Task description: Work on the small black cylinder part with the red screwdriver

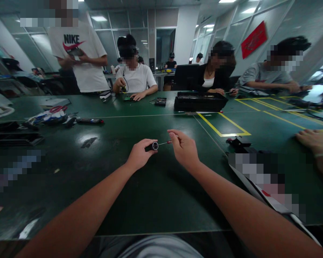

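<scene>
My left hand (137,156) is closed around a short black cylinder (152,146) whose round end has a silvery rim and faces me. What this cylinder belongs to cannot be made out. In my right hand (186,149) is a thin screwdriver (164,143), gripped near its reddish part, with most of the handle hidden by the fingers. Its slim metal shaft points left and its tip reaches the cylinder's side; whether they touch is unclear. Both hands are a little above the green table (148,200).
A black open housing (200,102) stands across the table. Tangled cables and tools (52,114) lie at left, near a dark pen-like tool (90,121). Small black parts (239,143) are at right, beside a co-worker's hand (310,139). Several people work opposite.
</scene>
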### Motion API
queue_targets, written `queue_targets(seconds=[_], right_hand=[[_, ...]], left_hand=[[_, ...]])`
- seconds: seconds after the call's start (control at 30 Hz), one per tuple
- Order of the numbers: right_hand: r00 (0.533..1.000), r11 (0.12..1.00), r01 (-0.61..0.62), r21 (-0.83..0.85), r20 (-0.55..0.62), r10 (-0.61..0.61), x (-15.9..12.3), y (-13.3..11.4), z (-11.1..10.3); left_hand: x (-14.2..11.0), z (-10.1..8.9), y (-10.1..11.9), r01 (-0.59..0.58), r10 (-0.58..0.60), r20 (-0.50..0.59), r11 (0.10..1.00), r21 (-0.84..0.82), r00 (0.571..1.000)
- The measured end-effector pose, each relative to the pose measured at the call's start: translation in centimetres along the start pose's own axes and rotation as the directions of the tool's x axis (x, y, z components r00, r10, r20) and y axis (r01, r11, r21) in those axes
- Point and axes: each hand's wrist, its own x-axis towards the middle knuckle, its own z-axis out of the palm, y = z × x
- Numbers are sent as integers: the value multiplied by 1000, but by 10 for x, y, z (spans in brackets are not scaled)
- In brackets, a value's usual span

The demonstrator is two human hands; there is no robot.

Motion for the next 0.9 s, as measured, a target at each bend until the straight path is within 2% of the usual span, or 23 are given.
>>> queue_targets(seconds=[0.23, 0.4, 0.5, 0.6, 0.73, 0.9], right_hand=[[1000, 1000, -11, 5, 25, 11, 0, 5, 1], [998, 999, -47, 28, 31, 46, 1, 5, -1], [998, 998, -64, -27, 27, 65, 3, 5, -3], [998, 997, -51, -62, 26, 52, 5, 4, -2], [997, 998, -56, -27, 44, 57, 2, 4, 0], [999, 1000, 8, 14, 49, -9, -2, 3, 1]], left_hand=[[0, -1, -6, -14, 14, -41, 1000, -1, 999], [-1, -1, -5, -1, 1, -18, 1000, -4, 1000], [-1, -1, -2, 9, -9, -15, 1000, -3, 1000], [-1, -2, -1, 8, -8, -13, 1000, -1, 1000], [0, -2, -2, -9, 9, -5, 1000, 9, 1000], [1, -1, -6, -4, 4, -41, 1000, -2, 999]])
